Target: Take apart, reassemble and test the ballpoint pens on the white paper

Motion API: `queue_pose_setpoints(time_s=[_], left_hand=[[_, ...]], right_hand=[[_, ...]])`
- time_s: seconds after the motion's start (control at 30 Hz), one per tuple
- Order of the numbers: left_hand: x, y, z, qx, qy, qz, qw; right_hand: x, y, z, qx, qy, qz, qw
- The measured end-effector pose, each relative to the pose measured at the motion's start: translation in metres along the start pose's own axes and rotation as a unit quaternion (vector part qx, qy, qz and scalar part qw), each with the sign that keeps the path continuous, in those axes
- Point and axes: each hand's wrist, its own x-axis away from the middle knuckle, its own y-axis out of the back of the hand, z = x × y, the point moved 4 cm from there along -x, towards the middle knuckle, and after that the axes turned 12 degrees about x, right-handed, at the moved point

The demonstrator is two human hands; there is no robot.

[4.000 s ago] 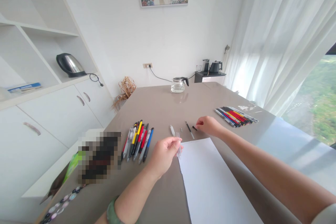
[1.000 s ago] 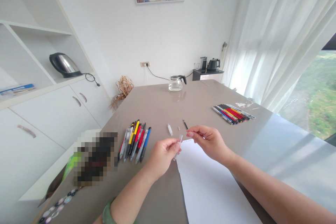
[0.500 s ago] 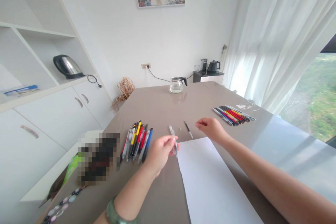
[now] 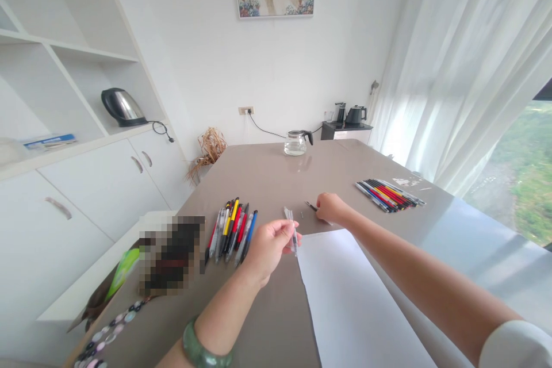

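Observation:
My left hand (image 4: 272, 244) grips clear pen parts (image 4: 292, 230) near the top left corner of a white paper sheet (image 4: 349, 287). Just above the sheet, my right hand (image 4: 331, 208) is closed around or over a thin dark refill (image 4: 311, 206) on the table; its fingertips are partly hidden. A tiny piece (image 4: 302, 214) lies between the hands. To the left is a loose bunch of coloured pens (image 4: 233, 230). A flat row of pens (image 4: 388, 195) lies at the right.
A glass pot (image 4: 295, 143) stands at the far side of the brown table (image 4: 259, 172). Paper scraps (image 4: 407, 183) lie beyond the pen row. A beaded strap (image 4: 110, 330) and a blurred dark item (image 4: 172, 256) are at the left edge.
My right hand has moved left and down onto the refill. My left hand still holds the clear pen parts. The whole view has shifted slightly.

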Motion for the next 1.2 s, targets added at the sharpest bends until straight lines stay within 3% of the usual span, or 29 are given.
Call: queue_pose_setpoints(time_s=[0.17,0.33,0.4,0.47,0.53,0.6,0.67,0.8,1.2], left_hand=[[0.002,-0.003,-0.003,0.012,-0.005,0.019,1.0],[0.004,-0.01,-0.008,0.002,-0.038,0.053,0.998],[0.003,-0.01,-0.006,-0.014,-0.045,0.046,0.998],[0.001,-0.01,-0.003,-0.038,-0.046,0.036,0.998],[0.0,-0.012,0.0,-0.068,-0.047,0.043,0.996],[0.0,-0.013,0.002,-0.099,-0.05,0.048,0.993],[0.0,-0.013,0.002,-0.12,-0.052,0.043,0.991],[0.0,-0.012,0.002,-0.132,-0.053,0.027,0.989],[-0.001,-0.012,0.002,-0.113,-0.053,0.025,0.992]], right_hand=[[0.004,0.01,-0.009,-0.039,-0.005,-0.019,0.999],[0.027,0.033,-0.017,-0.158,0.023,-0.069,0.985],[0.044,0.043,-0.014,-0.295,0.063,-0.1,0.948],[0.064,0.052,-0.009,-0.458,0.117,-0.116,0.874],[0.084,0.057,-0.004,-0.55,0.153,-0.122,0.812],[0.099,0.059,0.0,-0.59,0.169,-0.124,0.78],[0.109,0.059,0.002,-0.606,0.179,-0.12,0.766],[0.114,0.057,0.0,-0.603,0.187,-0.129,0.765],[0.115,0.046,0.006,-0.519,0.204,-0.081,0.826]])
